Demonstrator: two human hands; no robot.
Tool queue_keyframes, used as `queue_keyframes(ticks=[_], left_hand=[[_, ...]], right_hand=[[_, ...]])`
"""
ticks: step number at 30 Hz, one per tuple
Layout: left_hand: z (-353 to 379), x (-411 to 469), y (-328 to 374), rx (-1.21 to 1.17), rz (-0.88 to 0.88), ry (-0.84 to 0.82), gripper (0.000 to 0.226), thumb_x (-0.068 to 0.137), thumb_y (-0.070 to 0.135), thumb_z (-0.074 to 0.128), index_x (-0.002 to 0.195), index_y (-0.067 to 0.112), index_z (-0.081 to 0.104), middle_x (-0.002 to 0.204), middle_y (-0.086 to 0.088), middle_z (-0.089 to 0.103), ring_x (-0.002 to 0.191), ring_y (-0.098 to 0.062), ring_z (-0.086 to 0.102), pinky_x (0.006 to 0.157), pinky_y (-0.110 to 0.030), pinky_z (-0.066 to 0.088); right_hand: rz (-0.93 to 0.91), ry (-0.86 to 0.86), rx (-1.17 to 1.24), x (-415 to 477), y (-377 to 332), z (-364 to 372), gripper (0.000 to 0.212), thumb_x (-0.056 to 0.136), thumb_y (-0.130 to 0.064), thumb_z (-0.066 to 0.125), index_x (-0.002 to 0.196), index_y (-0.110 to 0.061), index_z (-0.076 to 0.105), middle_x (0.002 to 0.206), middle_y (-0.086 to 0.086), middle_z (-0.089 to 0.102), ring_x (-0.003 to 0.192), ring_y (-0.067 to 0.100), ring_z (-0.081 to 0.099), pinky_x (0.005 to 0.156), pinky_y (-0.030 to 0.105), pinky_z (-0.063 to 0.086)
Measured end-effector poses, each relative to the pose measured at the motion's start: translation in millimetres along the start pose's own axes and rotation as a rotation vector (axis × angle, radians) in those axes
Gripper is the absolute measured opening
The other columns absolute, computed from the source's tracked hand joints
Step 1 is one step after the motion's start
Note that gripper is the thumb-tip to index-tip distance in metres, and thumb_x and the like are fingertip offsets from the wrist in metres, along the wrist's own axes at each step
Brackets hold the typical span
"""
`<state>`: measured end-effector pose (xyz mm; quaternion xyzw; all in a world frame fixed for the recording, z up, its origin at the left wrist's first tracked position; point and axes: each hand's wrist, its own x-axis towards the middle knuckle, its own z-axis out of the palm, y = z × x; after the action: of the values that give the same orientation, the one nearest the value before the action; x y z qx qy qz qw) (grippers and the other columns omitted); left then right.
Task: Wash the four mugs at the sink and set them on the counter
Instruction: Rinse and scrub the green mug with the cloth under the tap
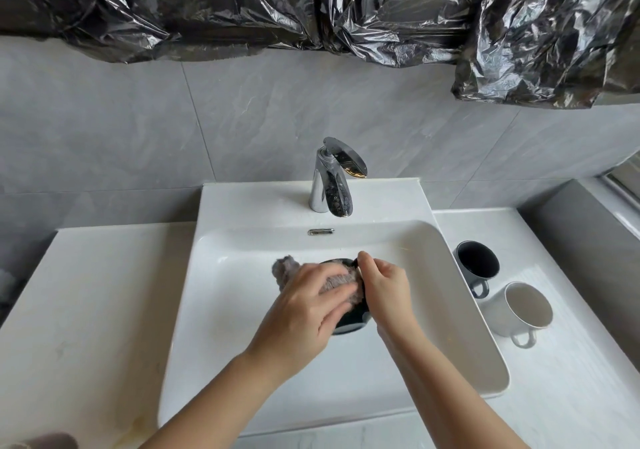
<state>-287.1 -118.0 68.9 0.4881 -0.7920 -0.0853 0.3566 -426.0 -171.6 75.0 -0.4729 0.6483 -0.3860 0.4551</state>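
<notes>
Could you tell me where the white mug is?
In the head view the white mug sits on the counter right of the sink, beside the dark mug.

Black plastic (242,5), perhaps bags, above tap (321,189)

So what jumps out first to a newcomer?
Crumpled black plastic sheeting hangs across the top of the wall. Over the white ceramic basin, the left hand holds a grey fluffy cloth against a glossy black mug that the right hand pinches at its rim. A dark ceramic mug and a white ceramic mug sit on the white counter at right.
</notes>
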Motion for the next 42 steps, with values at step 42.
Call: queue_keyframes(ticks=[42], left_hand=[[14.4,16.5,-6.7,-0.457,-0.492,0.408,0.026,0.095,0.013,0.050,0.112,0.021,0.068,0.114,0.005,0.060,0.106,0.002,0.058,0.090,-0.009,0.042]], right_hand=[[0.403,0.126,0.802,-16.9,-0.6,-11.9,0.046,0.098,-0.020,0.049,0.056,-0.019,0.030,0.040,-0.006,0.026,0.033,0.009,0.025,0.050,0.029,0.019]])
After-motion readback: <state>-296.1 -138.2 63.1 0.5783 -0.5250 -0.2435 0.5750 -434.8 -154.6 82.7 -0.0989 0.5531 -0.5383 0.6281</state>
